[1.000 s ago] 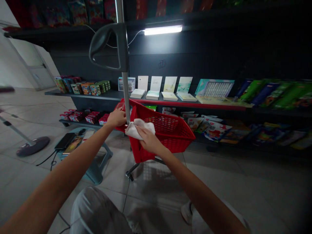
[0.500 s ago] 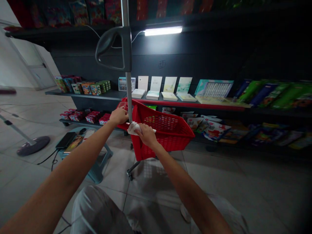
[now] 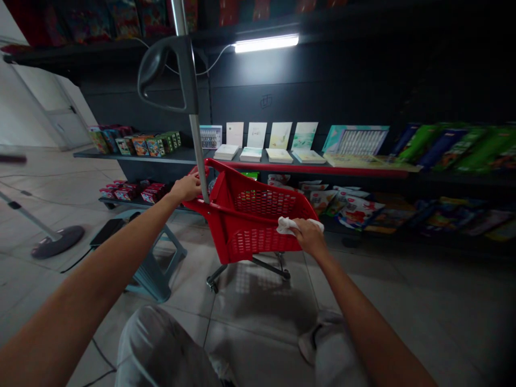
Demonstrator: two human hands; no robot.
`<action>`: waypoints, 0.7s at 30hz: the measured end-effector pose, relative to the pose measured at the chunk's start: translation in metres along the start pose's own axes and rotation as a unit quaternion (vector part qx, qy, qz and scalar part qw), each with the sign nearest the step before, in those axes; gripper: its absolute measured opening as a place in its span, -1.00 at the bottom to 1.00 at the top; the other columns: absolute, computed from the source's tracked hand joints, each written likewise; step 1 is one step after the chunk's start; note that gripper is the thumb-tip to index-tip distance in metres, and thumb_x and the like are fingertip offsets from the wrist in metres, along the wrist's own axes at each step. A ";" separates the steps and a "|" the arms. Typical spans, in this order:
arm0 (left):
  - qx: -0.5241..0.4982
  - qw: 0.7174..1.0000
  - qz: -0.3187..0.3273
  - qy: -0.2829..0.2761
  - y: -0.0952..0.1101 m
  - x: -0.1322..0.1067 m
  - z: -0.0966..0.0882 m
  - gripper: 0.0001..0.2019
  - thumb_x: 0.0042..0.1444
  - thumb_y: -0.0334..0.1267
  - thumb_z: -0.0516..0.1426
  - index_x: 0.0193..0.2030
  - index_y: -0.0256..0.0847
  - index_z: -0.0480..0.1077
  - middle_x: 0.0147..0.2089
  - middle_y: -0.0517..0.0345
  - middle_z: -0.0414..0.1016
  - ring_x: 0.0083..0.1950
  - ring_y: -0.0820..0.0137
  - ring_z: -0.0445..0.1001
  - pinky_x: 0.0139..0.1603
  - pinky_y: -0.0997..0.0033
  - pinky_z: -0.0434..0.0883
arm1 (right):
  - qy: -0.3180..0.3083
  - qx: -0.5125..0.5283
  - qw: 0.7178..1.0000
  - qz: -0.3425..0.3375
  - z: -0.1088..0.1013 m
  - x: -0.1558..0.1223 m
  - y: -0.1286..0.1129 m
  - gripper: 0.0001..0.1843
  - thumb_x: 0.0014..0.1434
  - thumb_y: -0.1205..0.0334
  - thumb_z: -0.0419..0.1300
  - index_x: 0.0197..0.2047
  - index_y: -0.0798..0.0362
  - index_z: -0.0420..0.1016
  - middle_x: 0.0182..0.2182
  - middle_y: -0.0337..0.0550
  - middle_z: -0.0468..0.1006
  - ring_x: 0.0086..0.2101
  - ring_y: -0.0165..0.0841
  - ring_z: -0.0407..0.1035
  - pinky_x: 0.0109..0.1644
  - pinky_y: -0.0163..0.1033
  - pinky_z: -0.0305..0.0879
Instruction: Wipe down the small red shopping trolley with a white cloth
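A small red shopping cart (image 3: pixel 226 231) with a plastic mesh basket stands on the tiled floor in front of me. My left hand (image 3: pixel 187 188) is closed around the cart's handle end, beside a grey metal pole (image 3: pixel 198 145) that rises from the cart. Higher on the pole sits a dark grey loop-shaped grip (image 3: pixel 187 75). At the basket's far right end, my right hand (image 3: pixel 309 236) is closed on a crumpled white cloth (image 3: pixel 287 226), which lies against the upper rim.
Behind the cart, a dark shelf (image 3: pixel 185 156) carries books (image 3: pixel 280 156), small boxes (image 3: pixel 155 145) and snack bags (image 3: pixel 357 207). A blue-grey stool (image 3: pixel 155 285) holds a black device (image 3: pixel 107 233) at left. Farther left is a round stand base (image 3: pixel 58 242). Cables run along the floor.
My right hand has slid the white cloth rightward along the cart's rim, from near the pole to the far end. The pole now leans more to the left. My left hand stays at the handle.
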State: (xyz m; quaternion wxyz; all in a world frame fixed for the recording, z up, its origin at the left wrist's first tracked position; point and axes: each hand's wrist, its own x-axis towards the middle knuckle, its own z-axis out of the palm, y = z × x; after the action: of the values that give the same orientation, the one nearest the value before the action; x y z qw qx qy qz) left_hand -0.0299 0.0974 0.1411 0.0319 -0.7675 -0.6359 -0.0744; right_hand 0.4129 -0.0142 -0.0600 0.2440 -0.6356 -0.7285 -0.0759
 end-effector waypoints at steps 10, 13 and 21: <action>0.027 0.999 -0.028 0.019 0.007 0.001 -0.006 -0.59 0.10 0.04 0.21 0.03 -0.04 0.63 -0.02 0.05 0.70 0.07 0.06 0.64 0.07 0.35 0.49 | 0.014 -0.004 1.000 0.017 0.004 -0.004 0.013 -0.66 0.39 0.13 0.05 0.04 0.06 0.57 -0.05 0.03 0.67 -0.07 -0.09 0.46 0.03 -0.08 0.19; 0.032 0.999 -0.016 0.010 0.003 0.004 -0.004 -0.61 0.13 0.03 0.17 0.02 -0.02 0.62 0.05 0.05 0.68 0.09 0.08 0.63 0.07 0.35 0.48 | 0.016 0.001 1.000 0.010 0.006 -0.004 0.013 -0.63 0.40 0.10 0.03 0.06 0.06 0.57 -0.07 0.03 0.67 -0.09 -0.10 0.47 0.04 -0.08 0.18; 0.047 0.997 0.048 0.024 0.005 0.005 0.001 -0.59 0.19 -0.01 0.13 0.06 -0.09 0.62 0.14 -0.01 0.63 0.15 0.07 0.59 0.07 0.35 0.48 | 0.061 0.060 0.994 0.069 0.012 0.004 -0.001 -0.48 0.48 -0.06 -0.07 0.06 0.09 0.59 -0.09 0.04 0.68 -0.13 -0.13 0.47 -0.06 -0.12 0.15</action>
State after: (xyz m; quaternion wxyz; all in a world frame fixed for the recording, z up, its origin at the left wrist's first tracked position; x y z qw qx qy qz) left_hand -0.0245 0.1017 0.1407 0.0871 -0.7929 -0.5999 -0.0615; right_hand 0.4081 -0.0059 -0.0688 0.3306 -0.6625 -0.6700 -0.0537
